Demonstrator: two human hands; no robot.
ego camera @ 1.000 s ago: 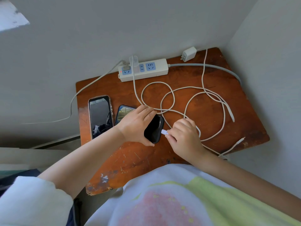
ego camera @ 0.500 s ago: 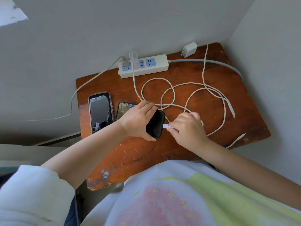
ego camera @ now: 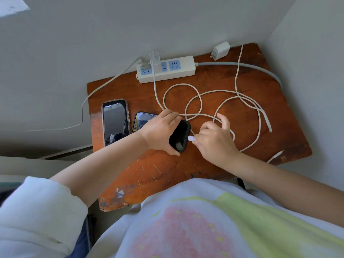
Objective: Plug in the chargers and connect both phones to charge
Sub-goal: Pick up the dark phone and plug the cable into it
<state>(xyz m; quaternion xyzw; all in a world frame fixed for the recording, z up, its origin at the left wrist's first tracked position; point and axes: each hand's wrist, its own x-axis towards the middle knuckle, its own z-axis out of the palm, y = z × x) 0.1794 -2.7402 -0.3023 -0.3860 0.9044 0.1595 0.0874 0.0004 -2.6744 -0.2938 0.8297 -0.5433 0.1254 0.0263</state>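
Note:
My left hand (ego camera: 160, 133) grips a black phone (ego camera: 180, 136), tilted up off the wooden table (ego camera: 232, 164). My right hand (ego camera: 214, 140) pinches the white connector (ego camera: 191, 138) of a charging cable, its tip at the phone's lower edge. That cable (ego camera: 201, 101) loops back to a translucent charger (ego camera: 154, 57) plugged into the white power strip (ego camera: 182, 68). A second phone (ego camera: 115, 121) lies flat at the left. A third dark phone (ego camera: 142, 119) is partly hidden under my left hand. A white charger (ego camera: 221, 50) lies unplugged at the back right.
The unplugged charger's cable (ego camera: 240, 71) tangles across the table's right half, with a loose end (ego camera: 275, 156) near the right front edge. The strip's grey cord (ego camera: 260, 68) runs along the back right. Walls close in behind and to the right.
Both hands have shifted slightly away from me with the black phone and connector. The connector tip, a little apart half a second ago, now meets the phone's edge.

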